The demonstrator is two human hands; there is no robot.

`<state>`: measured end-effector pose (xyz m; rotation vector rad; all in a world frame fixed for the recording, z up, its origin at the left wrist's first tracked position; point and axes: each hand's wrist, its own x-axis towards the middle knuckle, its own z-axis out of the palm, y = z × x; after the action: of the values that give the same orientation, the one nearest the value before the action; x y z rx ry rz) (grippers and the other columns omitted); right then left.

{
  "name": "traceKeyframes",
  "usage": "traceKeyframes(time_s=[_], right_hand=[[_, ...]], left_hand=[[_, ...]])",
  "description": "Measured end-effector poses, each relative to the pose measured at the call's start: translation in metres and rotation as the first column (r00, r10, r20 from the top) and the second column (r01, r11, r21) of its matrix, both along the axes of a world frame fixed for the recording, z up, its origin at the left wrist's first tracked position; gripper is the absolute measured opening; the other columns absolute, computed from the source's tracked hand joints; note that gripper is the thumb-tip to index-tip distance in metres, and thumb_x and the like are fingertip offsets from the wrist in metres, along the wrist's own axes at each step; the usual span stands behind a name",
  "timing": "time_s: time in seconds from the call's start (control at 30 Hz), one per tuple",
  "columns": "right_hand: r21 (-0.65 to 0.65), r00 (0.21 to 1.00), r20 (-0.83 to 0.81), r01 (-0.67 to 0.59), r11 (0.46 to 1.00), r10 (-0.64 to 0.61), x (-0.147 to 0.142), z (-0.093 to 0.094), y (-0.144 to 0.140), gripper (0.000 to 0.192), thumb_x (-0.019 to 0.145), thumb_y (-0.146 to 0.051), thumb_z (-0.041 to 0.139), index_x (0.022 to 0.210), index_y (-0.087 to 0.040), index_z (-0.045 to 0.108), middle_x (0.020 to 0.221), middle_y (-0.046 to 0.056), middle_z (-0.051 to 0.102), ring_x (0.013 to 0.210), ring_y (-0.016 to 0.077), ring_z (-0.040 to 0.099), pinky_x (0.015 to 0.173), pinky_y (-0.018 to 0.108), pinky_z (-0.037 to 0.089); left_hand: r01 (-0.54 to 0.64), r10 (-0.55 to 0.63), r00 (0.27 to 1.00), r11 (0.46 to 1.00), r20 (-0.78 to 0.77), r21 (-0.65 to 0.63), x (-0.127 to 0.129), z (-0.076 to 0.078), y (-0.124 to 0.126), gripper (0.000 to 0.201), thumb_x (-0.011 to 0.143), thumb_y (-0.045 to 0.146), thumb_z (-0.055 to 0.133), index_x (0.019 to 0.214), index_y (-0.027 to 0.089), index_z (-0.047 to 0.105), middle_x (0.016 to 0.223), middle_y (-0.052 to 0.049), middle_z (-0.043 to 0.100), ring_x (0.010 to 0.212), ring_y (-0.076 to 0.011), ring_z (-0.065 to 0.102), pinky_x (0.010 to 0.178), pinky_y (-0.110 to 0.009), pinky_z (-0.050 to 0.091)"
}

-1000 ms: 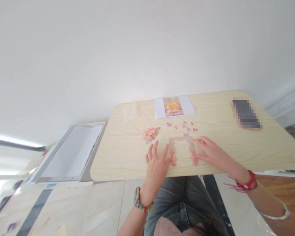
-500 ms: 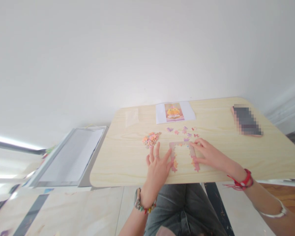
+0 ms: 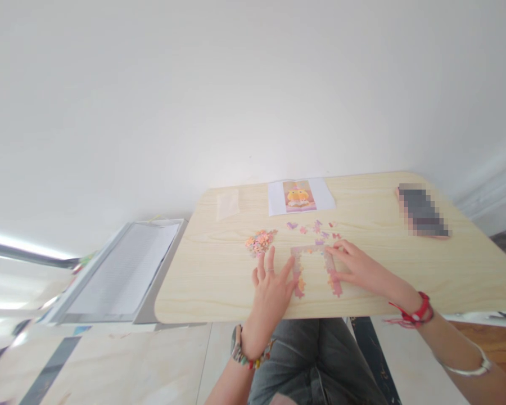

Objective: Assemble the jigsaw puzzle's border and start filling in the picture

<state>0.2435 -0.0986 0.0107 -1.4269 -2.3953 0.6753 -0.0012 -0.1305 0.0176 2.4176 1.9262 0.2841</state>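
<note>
A partly joined jigsaw puzzle border (image 3: 311,249) lies near the table's front edge, with a top strip and two side strips of pink and orange pieces. My left hand (image 3: 272,289) rests beside its left strip, fingers spread, thumb and index finger touching the edge. At the right strip, my right hand (image 3: 356,267) lies with its fingertips on the outer edge and upper corner, thumb apart from the fingers. Just beyond my left fingers is a heap of loose puzzle pieces (image 3: 260,242). Several purple and pink pieces (image 3: 317,226) are scattered above the border.
A printed reference picture (image 3: 299,197) lies at the back of the wooden table (image 3: 202,281). Left of it is a clear plastic bag (image 3: 227,204). A phone (image 3: 422,211) lies at the right. Beside the table's left edge stands a grey unit with a white paper (image 3: 126,270).
The whole view has shifted slightly, so the table sits a little lower in it. Both hands keep their places on the puzzle border.
</note>
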Motion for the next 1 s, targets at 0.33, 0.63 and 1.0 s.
traceKeyframes(time_s=[0.33,0.63,1.0], right_hand=[[0.128,0.996,0.005,0.083,0.988,-0.085,0.014,0.000,0.015,0.040,0.085,-0.033,0.046,0.123,-0.022,0.049,0.115,0.011,0.048,0.112,0.0248,0.049,0.098,0.042,0.039],[0.276,0.976,0.008,0.209,0.938,-0.220,0.034,-0.002,0.062,0.029,0.084,-0.027,0.047,0.109,-0.021,0.061,0.098,0.009,0.055,0.095,0.0242,0.056,0.086,0.040,0.045],[0.254,0.986,0.012,0.157,0.954,-0.166,0.038,-0.012,0.090,0.018,0.083,-0.023,0.046,0.078,-0.018,0.063,0.087,0.009,0.055,0.082,0.0216,0.056,0.078,0.037,0.045]], left_hand=[[0.049,-0.051,0.998,0.998,0.040,0.046,-0.002,-0.005,0.002,0.046,0.077,0.035,0.063,0.122,0.035,0.053,0.141,-0.014,0.033,0.126,-0.0433,0.032,0.089,-0.058,0.042],[0.056,-0.060,0.997,0.997,0.054,0.062,-0.003,-0.007,0.004,0.049,0.074,0.032,0.068,0.121,0.035,0.055,0.141,-0.014,0.032,0.126,-0.0438,0.031,0.089,-0.058,0.042],[0.103,-0.114,0.990,0.986,0.082,0.131,0.002,0.000,0.000,0.041,0.080,0.025,0.060,0.121,0.031,0.054,0.140,-0.014,0.030,0.129,-0.0384,0.028,0.093,-0.055,0.040]])
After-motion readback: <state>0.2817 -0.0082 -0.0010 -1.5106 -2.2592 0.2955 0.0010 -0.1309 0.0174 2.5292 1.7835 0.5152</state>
